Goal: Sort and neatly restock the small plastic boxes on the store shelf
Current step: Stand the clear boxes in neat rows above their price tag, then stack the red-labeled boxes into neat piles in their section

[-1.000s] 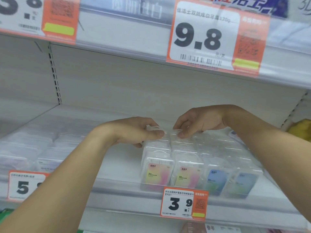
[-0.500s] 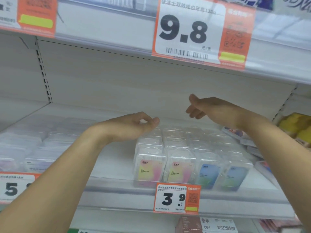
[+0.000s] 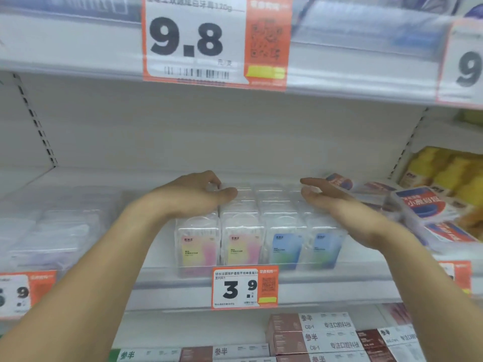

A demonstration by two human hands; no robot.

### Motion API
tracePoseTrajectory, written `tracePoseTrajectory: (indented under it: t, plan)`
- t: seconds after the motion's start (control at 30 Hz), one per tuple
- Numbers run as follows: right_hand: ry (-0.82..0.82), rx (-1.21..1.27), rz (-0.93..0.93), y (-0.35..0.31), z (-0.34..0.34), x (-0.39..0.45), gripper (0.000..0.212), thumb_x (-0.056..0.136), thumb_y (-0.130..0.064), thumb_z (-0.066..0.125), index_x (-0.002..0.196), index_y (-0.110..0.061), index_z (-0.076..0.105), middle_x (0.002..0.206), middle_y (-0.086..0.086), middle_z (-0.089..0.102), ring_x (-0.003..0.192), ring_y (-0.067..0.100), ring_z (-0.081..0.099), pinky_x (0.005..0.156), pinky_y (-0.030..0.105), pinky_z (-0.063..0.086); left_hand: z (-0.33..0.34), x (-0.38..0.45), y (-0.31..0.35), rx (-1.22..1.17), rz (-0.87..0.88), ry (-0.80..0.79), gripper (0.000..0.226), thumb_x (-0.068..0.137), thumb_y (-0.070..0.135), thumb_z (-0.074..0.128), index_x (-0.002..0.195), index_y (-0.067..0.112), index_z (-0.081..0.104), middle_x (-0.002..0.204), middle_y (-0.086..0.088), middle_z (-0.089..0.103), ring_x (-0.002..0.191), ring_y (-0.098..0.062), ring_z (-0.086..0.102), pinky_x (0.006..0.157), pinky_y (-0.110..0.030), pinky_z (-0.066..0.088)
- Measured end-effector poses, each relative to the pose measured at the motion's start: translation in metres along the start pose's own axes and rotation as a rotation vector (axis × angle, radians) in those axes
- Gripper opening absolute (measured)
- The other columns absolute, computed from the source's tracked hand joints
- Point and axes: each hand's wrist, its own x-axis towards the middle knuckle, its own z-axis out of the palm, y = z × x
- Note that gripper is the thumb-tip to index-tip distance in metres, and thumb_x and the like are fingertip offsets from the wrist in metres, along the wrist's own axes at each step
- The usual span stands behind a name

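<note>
Small clear plastic boxes [image 3: 243, 244] stand in a tight block of several rows on the white shelf [image 3: 162, 283]. The two front left boxes carry pink-yellow labels; the two front right boxes [image 3: 286, 246] carry blue-green ones. My left hand [image 3: 193, 198] lies over the back of the leftmost row, its thumb on top and its fingers curled round a clear box there. My right hand [image 3: 329, 205] is flat with straight fingers against the right side of the block. The boxes under both hands are partly hidden.
A 3.9 price tag [image 3: 244, 287] sits on the shelf lip below the block. Blurred clear packs [image 3: 52, 231] fill the left, red-blue packages [image 3: 423, 205] and yellow packs [image 3: 449, 173] the right. The upper shelf edge with a 9.8 tag [image 3: 217, 40] hangs overhead. Boxed goods [image 3: 313, 335] lie below.
My right hand has come down from above the boxes to the block's right side with fingers straightened. My left hand stayed at the back of the left row.
</note>
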Motion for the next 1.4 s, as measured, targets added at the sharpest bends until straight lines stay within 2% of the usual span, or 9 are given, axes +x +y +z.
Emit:
tracePoseTrajectory:
  t: [0.27,0.47,0.6,0.73,0.87,0.97,1.17,1.3,1.4]
  plan:
    - [-0.010,0.071,0.004,-0.008,0.004,0.001,0.042,0.092,-0.045,0.060,0.132,-0.047,0.047,0.133,-0.006,0.052,0.122,0.013,0.049,0.097,0.030,0.032,0.002,-0.003,0.001,0.015,-0.013,0.015,0.046,0.083,0.073,0.045,0.115,0.041,0.051,0.133,0.009,0.051,0.109,-0.018,0.053,0.096,-0.035,0.039]
    - [-0.025,0.216,0.043,-0.009,0.002,0.001,0.050,0.083,-0.064,0.061,0.130,-0.048,0.053,0.134,-0.013,0.056,0.126,0.014,0.051,0.111,0.042,0.036,-0.004,-0.002,0.000,0.038,-0.030,0.000,0.063,0.075,0.083,0.042,0.125,0.045,0.047,0.135,0.010,0.053,0.124,-0.017,0.047,0.105,-0.038,0.036]
    - [0.038,0.459,0.049,0.000,-0.005,-0.004,0.045,0.086,-0.065,0.058,0.125,-0.043,0.059,0.130,-0.003,0.063,0.117,0.025,0.062,0.106,0.052,0.045,-0.006,-0.009,0.015,0.095,0.072,0.153,0.069,0.082,0.076,0.041,0.139,0.037,0.041,0.145,0.004,0.043,0.139,-0.017,0.029,0.106,-0.037,0.031]
    - [0.045,0.422,-0.012,0.010,0.014,-0.014,0.068,0.076,-0.065,0.064,0.140,-0.046,0.047,0.140,-0.020,0.053,0.132,0.009,0.047,0.114,0.047,0.035,0.021,-0.024,0.053,0.395,0.249,0.217,0.087,0.075,0.080,0.028,0.145,0.029,0.034,0.150,0.000,0.039,0.142,-0.022,0.025,0.115,-0.045,0.023]
    - [0.082,0.442,-0.004,0.008,0.022,-0.019,0.065,0.072,-0.061,0.070,0.134,-0.054,0.050,0.141,-0.018,0.050,0.134,0.005,0.043,0.117,0.048,0.030,0.056,-0.032,0.065,0.580,0.329,0.163,0.088,0.079,0.081,0.026,0.149,0.028,0.025,0.154,-0.002,0.032,0.142,-0.027,0.024,0.115,-0.050,0.021]
    - [0.089,0.439,-0.017,0.006,0.022,-0.021,0.061,0.079,-0.050,0.071,0.136,-0.050,0.049,0.138,-0.012,0.054,0.130,0.006,0.046,0.116,0.044,0.032,0.061,-0.032,0.064,0.603,0.332,0.145,0.091,0.078,0.082,0.024,0.150,0.027,0.022,0.154,-0.004,0.030,0.141,-0.027,0.025,0.114,-0.049,0.024]
    - [0.092,0.476,-0.018,0.001,0.025,-0.023,0.056,0.090,-0.031,0.065,0.142,-0.040,0.044,0.134,-0.007,0.055,0.115,-0.002,0.051,0.105,0.032,0.036,0.061,-0.031,0.060,0.631,0.309,0.072,0.089,0.082,0.078,0.024,0.154,0.029,0.007,0.162,-0.005,0.010,0.149,-0.028,0.006,0.119,-0.052,0.010]
    - [0.091,0.498,0.001,0.000,0.026,-0.024,0.058,0.090,-0.029,0.066,0.143,-0.038,0.043,0.139,-0.003,0.053,0.129,0.010,0.048,0.115,0.036,0.033,0.062,-0.031,0.060,0.631,0.296,0.058,0.090,0.081,0.079,0.022,0.154,0.030,0.005,0.163,-0.004,0.006,0.150,-0.027,0.003,0.119,-0.052,0.009]
    - [0.086,0.515,0.005,-0.002,0.027,-0.025,0.059,0.092,-0.028,0.064,0.145,-0.037,0.040,0.143,-0.003,0.050,0.129,0.011,0.048,0.111,0.032,0.035,0.060,-0.032,0.061,0.612,0.286,0.030,0.089,0.082,0.078,0.025,0.154,0.031,0.003,0.163,-0.003,0.004,0.150,-0.026,0.002,0.120,-0.051,0.007]
